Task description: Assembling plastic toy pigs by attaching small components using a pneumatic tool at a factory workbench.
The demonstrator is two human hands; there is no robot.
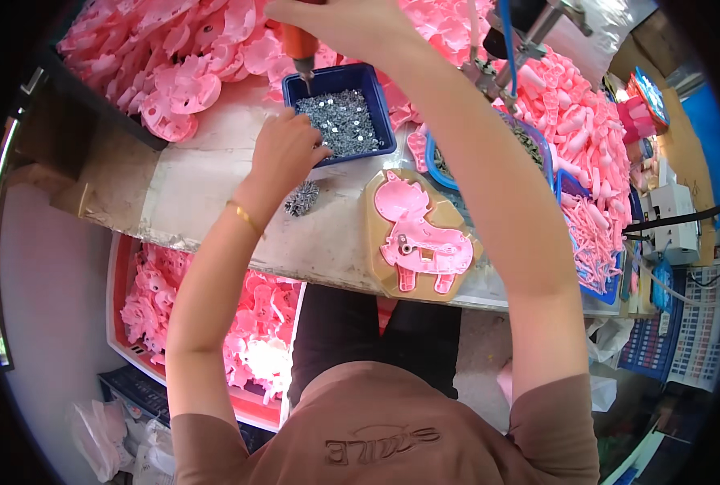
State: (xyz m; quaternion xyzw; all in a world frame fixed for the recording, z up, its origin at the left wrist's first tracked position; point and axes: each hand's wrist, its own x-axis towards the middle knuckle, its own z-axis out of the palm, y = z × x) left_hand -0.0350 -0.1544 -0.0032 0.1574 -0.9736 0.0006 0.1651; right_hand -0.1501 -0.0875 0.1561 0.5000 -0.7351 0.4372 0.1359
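Note:
My right hand (339,18) grips an orange power screwdriver (297,42), held upright with its bit pointing down over the far left corner of a dark blue tray (389,144). Small silvery screws (344,121) fill the tray, with a few white bits among them. My left hand (285,149) is at the tray's near left edge, fingers curled and their tips just below the bit; what they pinch, if anything, is hidden. A round clump of screws (301,198) sits beside that wrist. A pink animal-shaped plastic shell (424,238) lies in a tan fixture (376,267).
Pink shells (174,56) are heaped at the back left. More pink parts (570,121) pile up on the right, near a blue basket of thin pink pieces (594,234). A metal stand (529,40) rises behind my right arm. Below the table edge stands a crate (117,299) of pink parts.

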